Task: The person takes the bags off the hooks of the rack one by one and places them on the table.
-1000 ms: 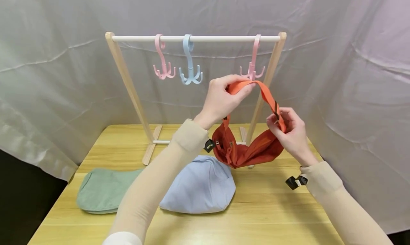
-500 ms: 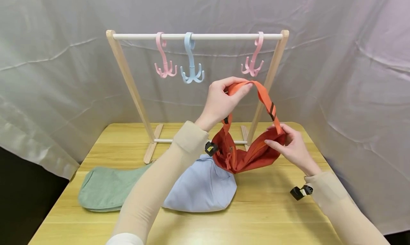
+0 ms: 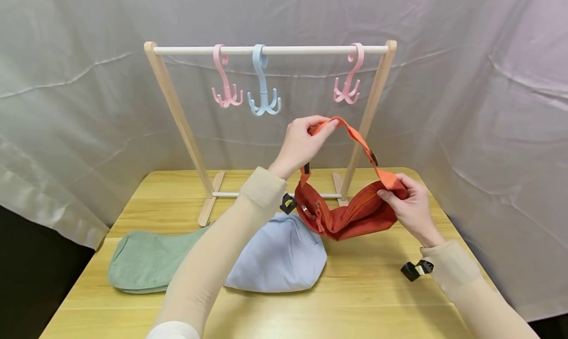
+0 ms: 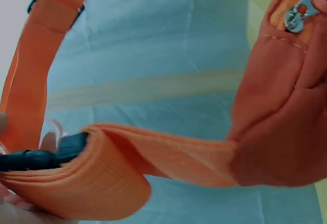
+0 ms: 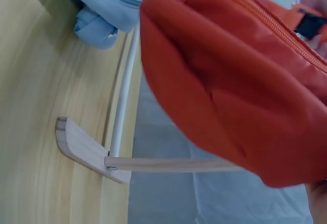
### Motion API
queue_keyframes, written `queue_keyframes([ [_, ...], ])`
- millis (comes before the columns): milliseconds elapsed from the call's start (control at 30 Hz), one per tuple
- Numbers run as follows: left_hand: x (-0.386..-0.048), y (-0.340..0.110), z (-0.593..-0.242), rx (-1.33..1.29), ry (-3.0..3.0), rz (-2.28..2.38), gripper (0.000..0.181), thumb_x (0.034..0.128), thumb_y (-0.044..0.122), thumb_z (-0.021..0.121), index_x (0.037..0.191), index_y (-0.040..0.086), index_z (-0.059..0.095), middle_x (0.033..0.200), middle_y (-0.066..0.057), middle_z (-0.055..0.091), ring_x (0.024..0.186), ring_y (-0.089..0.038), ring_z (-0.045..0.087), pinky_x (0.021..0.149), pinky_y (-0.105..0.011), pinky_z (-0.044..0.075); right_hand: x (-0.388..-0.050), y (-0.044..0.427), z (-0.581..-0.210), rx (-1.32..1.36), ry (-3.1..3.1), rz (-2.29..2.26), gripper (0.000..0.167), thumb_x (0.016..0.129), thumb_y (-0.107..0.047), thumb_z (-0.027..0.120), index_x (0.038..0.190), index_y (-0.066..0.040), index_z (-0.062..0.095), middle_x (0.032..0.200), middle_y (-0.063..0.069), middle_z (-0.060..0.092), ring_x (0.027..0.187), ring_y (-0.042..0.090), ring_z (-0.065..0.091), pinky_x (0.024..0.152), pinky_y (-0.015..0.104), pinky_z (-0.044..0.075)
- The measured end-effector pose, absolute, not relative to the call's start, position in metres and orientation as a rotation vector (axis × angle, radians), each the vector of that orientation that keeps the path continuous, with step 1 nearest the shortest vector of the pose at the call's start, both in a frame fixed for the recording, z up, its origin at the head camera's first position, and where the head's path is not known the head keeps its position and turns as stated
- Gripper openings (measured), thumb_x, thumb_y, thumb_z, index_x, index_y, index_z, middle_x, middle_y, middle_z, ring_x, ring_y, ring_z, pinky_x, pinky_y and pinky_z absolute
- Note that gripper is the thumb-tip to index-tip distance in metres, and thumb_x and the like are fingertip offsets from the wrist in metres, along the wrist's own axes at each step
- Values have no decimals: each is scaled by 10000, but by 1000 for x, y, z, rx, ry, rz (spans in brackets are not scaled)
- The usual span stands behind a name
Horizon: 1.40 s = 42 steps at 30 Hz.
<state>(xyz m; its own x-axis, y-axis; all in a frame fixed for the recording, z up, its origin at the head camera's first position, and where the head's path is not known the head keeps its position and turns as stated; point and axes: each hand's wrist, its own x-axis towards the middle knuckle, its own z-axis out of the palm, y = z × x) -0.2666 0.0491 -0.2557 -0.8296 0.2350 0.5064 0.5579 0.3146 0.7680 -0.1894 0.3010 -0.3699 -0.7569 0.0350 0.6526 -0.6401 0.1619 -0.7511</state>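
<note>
A red waist bag (image 3: 361, 220) hangs in the air between my hands, in front of the rack. My left hand (image 3: 298, 143) pinches its orange strap (image 3: 358, 139) at the top of the loop. At the bag's right end, my right hand (image 3: 414, 208) grips the fabric where the strap joins. In the left wrist view, a folded length of strap with a black buckle (image 4: 71, 147) shows beside the fingertips, and a zipper pull (image 4: 301, 15) is on the bag. The bag (image 5: 230, 91) fills much of the right wrist view, hiding most of the right hand.
Behind the bag stands a wooden rack with a white bar (image 3: 301, 50). On it hang two pink hooks (image 3: 227, 90) (image 3: 350, 85) and a light blue hook (image 3: 263, 90). A light blue bag (image 3: 281, 257) and a green bag (image 3: 146, 262) lie on the wooden table (image 3: 364, 289).
My right hand has slid down from the strap to the bag's end and now grips it there. My left hand has dipped slightly. The right pink hook has turned on the bar.
</note>
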Motion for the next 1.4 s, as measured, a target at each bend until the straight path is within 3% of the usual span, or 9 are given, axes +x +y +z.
queue_keyframes([
  [300, -284, 43, -283, -716, -2545, -1359, 286, 982, 400, 645, 1099, 184, 791, 1030, 9, 778, 860, -116, 606, 745, -242, 450, -185, 298, -364, 571, -1868, 1662, 282, 815, 171, 708, 932, -84, 730, 846, -107, 719, 737, -22, 639, 667, 117, 502],
  [500, -289, 38, -299, -784, -2706, -1238, 293, 996, 393, 620, 1091, 179, 795, 1025, 2, 769, 824, -138, 591, 713, -229, 431, -185, 298, -359, 493, -1797, 1784, 265, 857, 146, 681, 917, -108, 727, 832, -81, 712, 719, 1, 634, 659, 124, 514],
  [667, -289, 35, -309, -943, -2827, -1134, 278, 1015, 354, 592, 1028, 172, 801, 920, -27, 715, 753, -134, 512, 709, -235, 403, -186, 298, -356, 413, -1736, 1883, 227, 885, 113, 669, 928, -103, 722, 825, -65, 724, 716, 20, 645, 664, 139, 526],
  [867, -284, 33, -320, -1135, -2951, -1065, 255, 1012, 330, 604, 1030, 177, 807, 997, 21, 738, 858, -108, 564, 780, -219, 441, -187, 298, -353, 341, -1657, 2030, 187, 908, 73, 657, 952, -94, 728, 842, -47, 728, 743, 46, 648, 688, 150, 531],
  [1000, -279, 29, -324, -1262, -2962, -1072, 261, 1018, 303, 599, 1000, 124, 789, 779, 30, 610, 773, -118, 507, 731, -219, 405, -186, 298, -353, 297, -1635, 2078, 161, 925, 47, 649, 958, -93, 721, 851, -40, 721, 750, 53, 651, 689, 152, 536],
  [1133, -274, 23, -326, -1422, -2921, -988, 261, 1034, 283, 572, 967, 118, 762, 732, 51, 505, 750, -103, 484, 734, -209, 396, -186, 300, -351, 262, -1601, 2137, 122, 938, 5, 651, 981, -88, 717, 874, -32, 722, 772, 59, 667, 701, 158, 551],
  [1267, -270, 16, -329, -1519, -2888, -904, 273, 1052, 293, 533, 1019, 134, 752, 903, 13, 648, 876, -118, 568, 848, -227, 459, -188, 301, -351, 228, -1556, 2204, 94, 950, -40, 651, 1005, -89, 710, 901, -27, 731, 792, 66, 686, 717, 164, 562],
  [1400, -264, 5, -337, -1471, -2924, -950, 350, 1052, 370, 515, 1303, 183, 672, 1272, 1, 678, 1177, -118, 603, 1069, -291, 457, -189, 303, -351, 226, -1507, 2276, 97, 962, -70, 637, 1034, -82, 700, 933, -13, 741, 816, 78, 708, 731, 176, 574],
])
